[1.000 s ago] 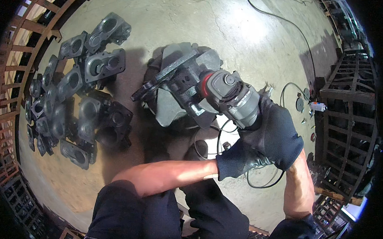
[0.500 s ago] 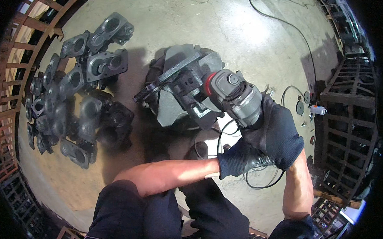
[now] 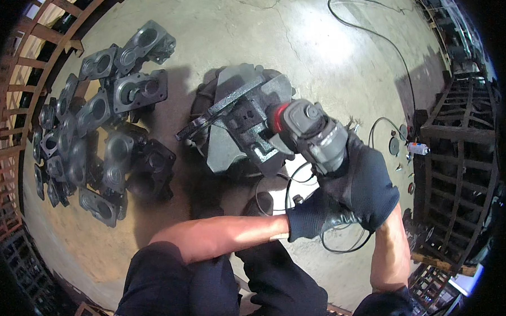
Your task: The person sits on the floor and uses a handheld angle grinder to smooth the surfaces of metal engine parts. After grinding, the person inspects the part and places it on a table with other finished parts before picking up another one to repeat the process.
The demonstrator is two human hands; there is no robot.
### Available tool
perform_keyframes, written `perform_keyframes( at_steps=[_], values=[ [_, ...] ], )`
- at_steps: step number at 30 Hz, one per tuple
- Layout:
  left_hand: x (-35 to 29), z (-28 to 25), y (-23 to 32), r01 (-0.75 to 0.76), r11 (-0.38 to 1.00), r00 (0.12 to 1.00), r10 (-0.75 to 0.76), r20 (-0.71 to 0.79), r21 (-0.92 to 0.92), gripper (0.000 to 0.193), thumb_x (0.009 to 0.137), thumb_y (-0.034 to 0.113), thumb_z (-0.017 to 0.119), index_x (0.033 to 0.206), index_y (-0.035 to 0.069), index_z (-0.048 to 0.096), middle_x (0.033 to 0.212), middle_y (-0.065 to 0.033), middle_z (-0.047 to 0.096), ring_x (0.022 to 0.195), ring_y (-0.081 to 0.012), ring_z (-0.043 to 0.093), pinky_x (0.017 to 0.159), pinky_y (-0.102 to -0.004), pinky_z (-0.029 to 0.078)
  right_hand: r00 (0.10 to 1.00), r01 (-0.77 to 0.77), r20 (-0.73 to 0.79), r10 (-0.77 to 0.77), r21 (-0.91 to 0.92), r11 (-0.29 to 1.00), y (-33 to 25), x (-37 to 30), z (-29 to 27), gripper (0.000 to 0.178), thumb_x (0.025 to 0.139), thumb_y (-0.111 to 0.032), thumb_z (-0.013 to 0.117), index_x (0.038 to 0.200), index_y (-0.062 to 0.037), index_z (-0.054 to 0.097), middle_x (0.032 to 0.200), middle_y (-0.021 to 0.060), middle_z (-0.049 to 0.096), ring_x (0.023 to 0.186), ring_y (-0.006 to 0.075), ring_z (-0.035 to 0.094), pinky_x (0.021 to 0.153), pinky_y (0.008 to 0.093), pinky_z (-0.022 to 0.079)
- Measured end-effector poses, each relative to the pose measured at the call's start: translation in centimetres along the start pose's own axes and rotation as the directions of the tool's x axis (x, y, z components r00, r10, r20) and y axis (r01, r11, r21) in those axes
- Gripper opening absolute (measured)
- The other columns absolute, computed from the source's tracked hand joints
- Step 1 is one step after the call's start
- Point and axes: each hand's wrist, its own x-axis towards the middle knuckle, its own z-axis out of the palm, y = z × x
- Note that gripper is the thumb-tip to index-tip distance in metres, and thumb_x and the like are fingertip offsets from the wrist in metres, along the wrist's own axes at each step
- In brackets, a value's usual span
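Both my hands wear dark knit gloves and hold one angle grinder [image 3: 323, 144]. My right hand [image 3: 372, 180] wraps round its body. Lower and further left, my left hand [image 3: 322, 212] closes on the rear part, its fingers partly hidden under the right wrist. The grinder's grey head with a red ring is up against a large dark metal casting [image 3: 245, 114] in the middle. A long flange crosses the casting at a slant. The contact between disc and metal is hidden by the tool.
Many grey castings [image 3: 95, 111] with round bores are heaped on a brown sheet at the left. A black cable [image 3: 398, 49] loops over the concrete floor. Discs [image 3: 394, 146] and a spray can [image 3: 418, 148] lie beside a dark metal crate [image 3: 459, 166] at the right.
The whole view has shifted slightly. My hands keep the same grip, and the grinder head has barely moved against the casting.
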Motion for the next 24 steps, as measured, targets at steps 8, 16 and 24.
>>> perform_keyframes(
  at_steps=[8, 16, 24],
  values=[
    [0.2, -1.1, 1.3, -0.045, 0.999, 0.999, 0.045, -0.014, 0.004, 0.038, 0.089, 0.012, 0.073, 0.122, -0.001, 0.059, 0.118, -0.012, 0.066, 0.11, -0.0199, 0.062, 0.095, -0.0357, 0.052, 0.999, 0.002, -0.044, -0.002, 0.008, 1.0, -0.2, 0.8, 0.2, 0.049, 0.071, -0.016, 0.078, 0.112, 0.0048, 0.061, 0.086, 0.0233, 0.071, 0.082, 0.0364, 0.072, 0.072, 0.0391, 0.056],
    [-0.1, 0.3, 0.4, 0.122, 0.914, 0.985, -0.159, -0.064, -0.387, 0.032, 0.092, 0.006, 0.067, 0.122, -0.001, 0.058, 0.117, -0.0116, 0.065, 0.107, -0.0191, 0.062, 0.091, -0.0342, 0.053, 0.995, 0.08, -0.062, -0.079, 0.017, 0.997, 0.3, 0.4, 0.6, 0.047, 0.07, -0.015, 0.077, 0.109, 0.0054, 0.061, 0.083, 0.0238, 0.07, 0.079, 0.033, 0.072, 0.07, 0.0384, 0.056],
    [0.0, -0.1, -0.6, -0.031, 0.939, 1.0, 0.031, -0.007, -0.344, 0.056, 0.093, 0.009, 0.068, 0.141, 0.001, 0.041, 0.137, -0.013, 0.053, 0.128, -0.0232, 0.052, 0.106, -0.0371, 0.046, 1.0, 0.022, 0.0, -0.022, -0.02, 1.0, -0.9, 0.3, 0.1, 0.05, 0.068, -0.012, 0.078, 0.112, 0.0061, 0.062, 0.083, 0.0213, 0.071, 0.075, 0.0305, 0.072, 0.069, 0.0378, 0.056]
  ],
)
